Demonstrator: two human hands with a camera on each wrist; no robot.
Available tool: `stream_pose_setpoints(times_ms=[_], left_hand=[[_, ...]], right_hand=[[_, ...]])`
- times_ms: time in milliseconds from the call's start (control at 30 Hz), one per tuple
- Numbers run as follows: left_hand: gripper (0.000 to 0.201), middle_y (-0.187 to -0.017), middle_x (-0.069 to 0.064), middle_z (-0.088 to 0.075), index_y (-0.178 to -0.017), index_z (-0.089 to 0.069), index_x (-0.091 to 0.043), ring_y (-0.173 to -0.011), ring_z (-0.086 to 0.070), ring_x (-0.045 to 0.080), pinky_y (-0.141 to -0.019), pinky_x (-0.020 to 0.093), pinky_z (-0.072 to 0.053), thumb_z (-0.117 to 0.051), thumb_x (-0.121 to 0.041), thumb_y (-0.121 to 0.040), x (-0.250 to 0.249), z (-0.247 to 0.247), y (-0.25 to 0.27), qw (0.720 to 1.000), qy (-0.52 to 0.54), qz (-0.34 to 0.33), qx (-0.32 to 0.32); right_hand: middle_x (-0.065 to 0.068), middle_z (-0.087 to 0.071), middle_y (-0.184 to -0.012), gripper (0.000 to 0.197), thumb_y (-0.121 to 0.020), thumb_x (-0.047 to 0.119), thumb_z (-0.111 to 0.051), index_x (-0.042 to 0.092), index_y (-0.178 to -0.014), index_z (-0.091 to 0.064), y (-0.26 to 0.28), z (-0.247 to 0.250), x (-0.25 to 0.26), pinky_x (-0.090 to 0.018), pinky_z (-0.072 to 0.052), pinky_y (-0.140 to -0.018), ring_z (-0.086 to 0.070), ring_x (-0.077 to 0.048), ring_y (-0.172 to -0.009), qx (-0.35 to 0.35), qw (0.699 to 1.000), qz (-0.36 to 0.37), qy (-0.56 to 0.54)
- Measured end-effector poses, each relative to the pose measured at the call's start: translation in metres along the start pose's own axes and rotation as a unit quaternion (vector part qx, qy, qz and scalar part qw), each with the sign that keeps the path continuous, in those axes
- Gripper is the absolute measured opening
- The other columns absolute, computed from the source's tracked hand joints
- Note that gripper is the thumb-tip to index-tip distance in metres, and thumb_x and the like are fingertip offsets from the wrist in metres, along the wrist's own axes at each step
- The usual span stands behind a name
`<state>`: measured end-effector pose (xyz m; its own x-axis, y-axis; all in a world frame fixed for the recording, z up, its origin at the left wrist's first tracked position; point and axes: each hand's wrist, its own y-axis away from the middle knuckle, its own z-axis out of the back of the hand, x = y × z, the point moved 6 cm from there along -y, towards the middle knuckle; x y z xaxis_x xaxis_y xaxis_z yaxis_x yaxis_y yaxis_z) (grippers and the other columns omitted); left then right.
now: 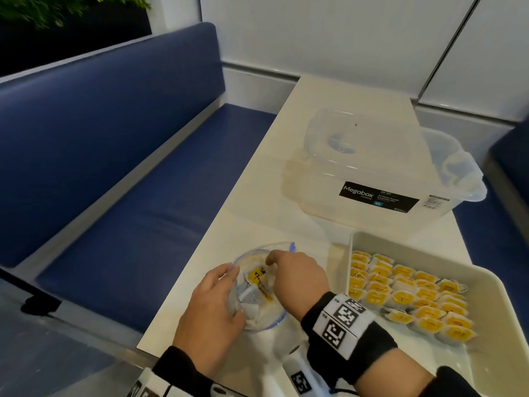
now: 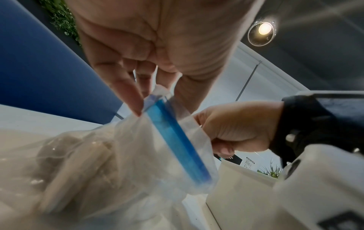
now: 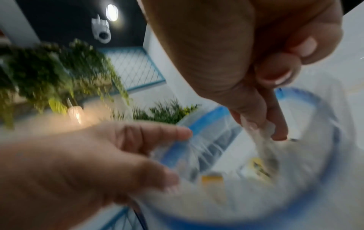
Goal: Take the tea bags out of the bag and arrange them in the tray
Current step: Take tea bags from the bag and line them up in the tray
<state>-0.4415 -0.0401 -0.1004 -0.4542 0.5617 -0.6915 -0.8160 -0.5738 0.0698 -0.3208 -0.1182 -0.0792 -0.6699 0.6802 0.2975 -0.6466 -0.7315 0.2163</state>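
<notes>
A clear zip bag (image 1: 259, 316) with a blue zip strip (image 2: 177, 140) lies on the table, holding several tea bags (image 1: 256, 277) with yellow tags. My left hand (image 1: 227, 282) grips the bag's left rim and holds its mouth open; in the left wrist view its fingertips (image 2: 138, 110) pinch the plastic beside the strip. My right hand (image 1: 270, 260) reaches into the mouth. In the right wrist view its thumb and finger (image 3: 277, 133) pinch a pale tea bag (image 3: 265, 149). A white tray (image 1: 503, 316) at the right holds several rows of yellow-tagged tea bags (image 1: 400, 296).
A clear lidded Megabox storage box (image 1: 380, 173) stands behind the tray. The cream table (image 1: 257, 219) is narrow, with a blue bench seat (image 1: 128, 224) along its left edge. The tray's near right part is bare.
</notes>
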Motion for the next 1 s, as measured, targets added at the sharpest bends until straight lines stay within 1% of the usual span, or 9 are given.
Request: stream_pose_setpoints(times_ms=[200,267,333,433,567,667,767,867,1000], left_hand=[[0.054,-0.134,-0.015,-0.043,-0.119,-0.058,-0.035,-0.114,-0.029,0.004,-0.098,0.033,-0.041,-0.079,-0.031,-0.070,-0.014,0.010,-0.001,0.997,-0.002,-0.044,-0.064],[0.046,-0.120,-0.015,-0.056,-0.108,-0.064,-0.035,-0.105,-0.038,0.005,-0.085,0.035,-0.045,-0.072,-0.050,-0.065,-0.024,0.014,-0.001,0.991,-0.013,-0.095,-0.093],[0.045,-0.108,-0.019,-0.062,-0.104,-0.064,-0.037,-0.098,-0.047,0.004,-0.079,0.031,-0.039,-0.057,-0.059,-0.066,-0.029,0.016,0.000,0.987,-0.024,-0.114,-0.107],[0.040,-0.096,-0.015,-0.069,-0.100,-0.067,-0.029,-0.088,-0.060,0.007,-0.079,0.029,-0.035,-0.049,-0.054,-0.075,-0.028,0.023,-0.002,0.983,-0.031,-0.112,-0.142],[0.037,-0.082,-0.011,-0.072,-0.092,-0.072,-0.023,-0.070,-0.066,0.012,-0.069,0.037,-0.048,-0.046,-0.049,-0.085,-0.019,0.028,-0.005,0.980,-0.031,-0.117,-0.157],[0.043,-0.087,-0.015,-0.070,-0.093,-0.072,-0.025,-0.076,-0.063,0.008,-0.070,0.046,-0.052,-0.041,-0.053,-0.087,-0.007,0.032,-0.005,0.980,0.023,-0.083,-0.177],[0.038,-0.110,-0.018,-0.062,-0.092,-0.071,-0.031,-0.099,-0.052,0.008,-0.082,0.033,-0.046,-0.045,-0.056,-0.084,0.000,0.030,-0.005,0.982,0.052,-0.039,-0.179],[0.007,-0.120,-0.021,-0.053,-0.083,-0.067,-0.037,-0.103,-0.050,0.000,-0.077,0.006,-0.034,-0.061,-0.037,-0.087,0.009,0.020,-0.007,0.986,0.112,0.006,-0.123],[0.014,-0.110,-0.022,-0.062,-0.095,-0.070,-0.036,-0.095,-0.054,-0.011,-0.072,0.001,-0.037,-0.059,-0.035,-0.087,0.018,0.015,-0.009,0.987,0.131,0.020,-0.089]], right_hand=[[-0.001,-0.058,-0.073,0.026,-0.082,0.011,-0.048,0.021,-0.105,-0.043,0.009,0.020,-0.004,-0.029,-0.031,-0.053,-0.055,-0.025,-0.074,-0.033,0.988,0.003,-0.152],[0.003,-0.059,-0.068,0.024,-0.081,0.011,-0.052,0.023,-0.100,-0.044,0.009,0.026,0.000,-0.028,-0.035,-0.057,-0.054,-0.017,-0.068,-0.031,0.977,0.005,-0.211],[0.004,-0.063,-0.066,0.022,-0.081,0.013,-0.057,0.025,-0.096,-0.046,0.009,0.030,0.008,-0.025,-0.038,-0.057,-0.053,-0.008,-0.061,-0.021,0.964,0.017,-0.266],[0.002,-0.068,-0.069,0.021,-0.082,0.016,-0.060,0.024,-0.096,-0.047,0.008,0.034,0.016,-0.023,-0.041,-0.053,-0.051,-0.001,-0.048,0.004,0.945,0.027,-0.325],[0.003,-0.070,-0.067,0.018,-0.088,0.029,-0.062,0.019,-0.096,-0.049,0.002,0.036,0.019,-0.022,-0.043,-0.044,-0.050,-0.009,-0.041,0.019,0.917,0.012,-0.399],[0.000,-0.071,-0.072,0.010,-0.092,0.029,-0.053,0.020,-0.090,-0.053,-0.008,0.033,0.010,-0.028,-0.049,-0.058,-0.057,-0.012,-0.054,-0.037,0.948,-0.005,-0.316],[-0.003,-0.069,-0.092,0.015,-0.088,0.015,-0.048,0.023,-0.092,-0.061,-0.018,0.013,0.010,-0.029,-0.044,-0.070,-0.062,-0.023,-0.087,0.002,0.995,0.029,-0.094],[-0.010,-0.063,-0.115,0.035,-0.088,0.008,-0.045,0.018,-0.117,-0.060,-0.026,-0.016,0.020,-0.032,-0.043,-0.081,-0.058,-0.029,-0.107,0.089,0.992,0.086,0.041],[-0.014,-0.057,-0.126,0.038,-0.093,0.023,-0.049,0.012,-0.130,-0.051,-0.040,-0.042,0.032,-0.038,-0.040,-0.097,-0.052,-0.032,-0.119,0.162,0.972,0.131,0.106]])
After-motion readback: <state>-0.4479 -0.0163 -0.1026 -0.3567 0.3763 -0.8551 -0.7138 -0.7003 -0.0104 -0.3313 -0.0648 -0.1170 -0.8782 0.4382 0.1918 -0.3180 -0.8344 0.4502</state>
